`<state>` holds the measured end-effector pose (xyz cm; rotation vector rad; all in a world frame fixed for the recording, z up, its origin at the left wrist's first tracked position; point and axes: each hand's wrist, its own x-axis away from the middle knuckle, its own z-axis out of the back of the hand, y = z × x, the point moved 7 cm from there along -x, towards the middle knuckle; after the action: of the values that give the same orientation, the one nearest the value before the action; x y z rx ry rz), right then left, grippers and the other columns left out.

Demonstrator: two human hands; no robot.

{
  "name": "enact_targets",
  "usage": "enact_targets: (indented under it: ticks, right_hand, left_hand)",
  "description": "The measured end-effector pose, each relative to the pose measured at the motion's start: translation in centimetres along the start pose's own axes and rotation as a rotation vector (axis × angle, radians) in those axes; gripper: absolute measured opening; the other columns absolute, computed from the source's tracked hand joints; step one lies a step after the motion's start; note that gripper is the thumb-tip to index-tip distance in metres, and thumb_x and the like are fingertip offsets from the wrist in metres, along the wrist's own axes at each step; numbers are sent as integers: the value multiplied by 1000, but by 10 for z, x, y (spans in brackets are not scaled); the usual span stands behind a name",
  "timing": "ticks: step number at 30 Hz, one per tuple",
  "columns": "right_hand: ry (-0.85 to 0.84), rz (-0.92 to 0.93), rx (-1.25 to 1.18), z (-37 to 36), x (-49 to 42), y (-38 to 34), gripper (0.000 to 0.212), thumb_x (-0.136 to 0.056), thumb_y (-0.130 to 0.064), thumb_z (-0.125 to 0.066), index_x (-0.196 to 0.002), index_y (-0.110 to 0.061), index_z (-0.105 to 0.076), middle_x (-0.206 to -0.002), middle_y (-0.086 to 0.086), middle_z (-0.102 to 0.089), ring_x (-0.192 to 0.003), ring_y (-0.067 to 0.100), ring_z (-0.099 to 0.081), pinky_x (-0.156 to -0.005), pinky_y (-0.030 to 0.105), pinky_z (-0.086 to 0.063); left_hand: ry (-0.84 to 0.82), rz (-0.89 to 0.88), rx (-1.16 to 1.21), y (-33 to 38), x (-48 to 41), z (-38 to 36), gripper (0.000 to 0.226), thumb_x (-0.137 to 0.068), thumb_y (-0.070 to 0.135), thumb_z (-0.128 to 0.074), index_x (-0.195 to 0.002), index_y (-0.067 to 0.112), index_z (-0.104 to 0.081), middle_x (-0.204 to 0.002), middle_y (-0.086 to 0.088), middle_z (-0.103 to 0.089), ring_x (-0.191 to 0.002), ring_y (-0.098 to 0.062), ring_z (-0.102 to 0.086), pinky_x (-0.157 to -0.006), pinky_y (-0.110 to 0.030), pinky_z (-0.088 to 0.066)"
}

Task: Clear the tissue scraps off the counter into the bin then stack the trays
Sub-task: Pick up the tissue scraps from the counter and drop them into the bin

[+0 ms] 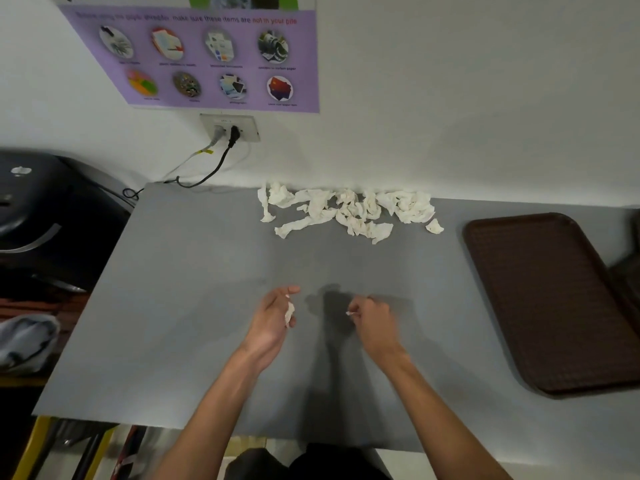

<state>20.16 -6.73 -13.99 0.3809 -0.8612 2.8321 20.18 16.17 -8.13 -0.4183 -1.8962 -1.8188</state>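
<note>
Several white tissue scraps (349, 211) lie in a loose row along the wall at the back of the grey counter (194, 306). My left hand (273, 318) hovers over the counter's middle, fingers curled round a small tissue wad (289, 313). Just to its right, my right hand (372, 320) pinches a tiny tissue bit (349, 313) at its fingertips. A brown tray (550, 303) lies flat at the right end of the counter. A second dark tray (628, 282) peeks out at the right edge, mostly cut off.
A black machine (45, 216) stands left of the counter, with cables (207, 174) running up to a wall socket (230, 128). A purple poster (207, 57) hangs above. Yellow framing (34, 445) shows below the counter's front left corner.
</note>
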Motion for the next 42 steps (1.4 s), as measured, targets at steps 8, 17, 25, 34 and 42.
enact_targets:
  ticks: [8, 17, 25, 34, 42]
  right_hand:
    - [-96, 35, -468, -42, 82, -59, 12, -87, -17, -85, -95, -25, -84, -88, -22, -78, -85, -12, -71, -74, 4, -45]
    - [-336, -2, -665, -177, 225, -132, 15, -86, -19, -85, -94, -31, -82, -88, -5, -80, -82, 14, -76, -84, 42, -63]
    - [-343, -202, -593, -319, 323, -132, 10, -86, -21, -84, -93, -29, -82, -85, -8, -80, -82, 11, -77, -80, 32, -62]
    - [-292, -388, -440, -484, 298, -76, 9, -85, -7, -82, -90, -15, -85, -83, -9, -79, -69, -20, -64, -66, 0, -44]
    - [-291, -327, -97, -619, 210, 5, 18, -94, -34, -69, -104, -25, -82, -108, -2, -81, -106, 24, -73, -99, 29, -51]
  left_hand:
    - [-55, -131, -127, -28, 54, 79, 30, -101, -7, -53, -119, 9, -70, -96, -10, -77, -95, -27, -75, -88, -29, -57]
    - [170, -64, -135, -121, 168, 251, 17, -95, 0, -70, -104, 13, -62, -94, -8, -80, -86, -28, -77, -67, -38, -56]
    - [258, 170, -122, -272, 212, 366, 17, -91, -7, -68, -95, 7, -77, -99, -12, -77, -96, -29, -73, -72, -24, -60]
    - [352, 378, 33, -454, 134, 401, 24, -69, 34, -76, -62, 11, -71, -73, -11, -67, -79, -24, -62, -85, -42, -51]
    - [343, 359, -448, -584, -11, 403, 35, -86, 39, -76, -96, 5, -78, -96, -19, -77, -94, -36, -73, -74, -38, -57]
